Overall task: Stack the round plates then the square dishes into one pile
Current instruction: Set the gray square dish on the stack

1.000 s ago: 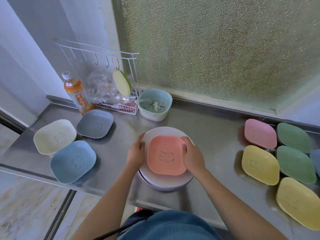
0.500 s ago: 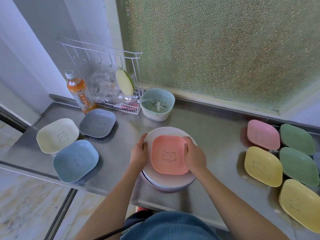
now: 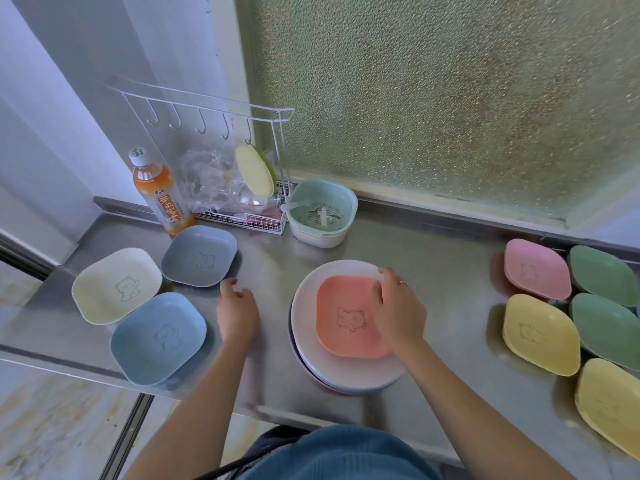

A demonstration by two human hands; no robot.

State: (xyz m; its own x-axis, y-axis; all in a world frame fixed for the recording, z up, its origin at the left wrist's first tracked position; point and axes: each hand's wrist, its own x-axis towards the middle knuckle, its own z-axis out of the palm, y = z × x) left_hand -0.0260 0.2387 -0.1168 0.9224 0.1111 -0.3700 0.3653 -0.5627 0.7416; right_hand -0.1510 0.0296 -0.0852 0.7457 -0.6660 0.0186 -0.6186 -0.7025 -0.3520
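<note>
Coral square dish point(image 3: 349, 317) seated in top of round plate pile point(image 3: 311, 344), mid-worktop point(image 3: 440, 271), near front edge. Right hand point(image 3: 398, 313) resting on dish's right rim, fingers point(image 3: 381, 289) loosely curled over far corner, not pinching. Left hand point(image 3: 237, 311) clear of pile, low over bare worktop, fingers point(image 3: 230, 284) slightly spread, holding nothing. Left group: grey dish point(image 3: 199, 256), cream dish point(image 3: 116, 285), blue dish point(image 3: 157, 337), all empty (bear outline in each). Right group: pink dish point(image 3: 535, 268), yellow dishes point(image 3: 540, 334), green dishes point(image 3: 602, 275). Behind: mint strainer bowl point(image 3: 322, 213) with small white part inside, orange bottle point(image 3: 159, 195), wire rack point(image 3: 242, 216).
</note>
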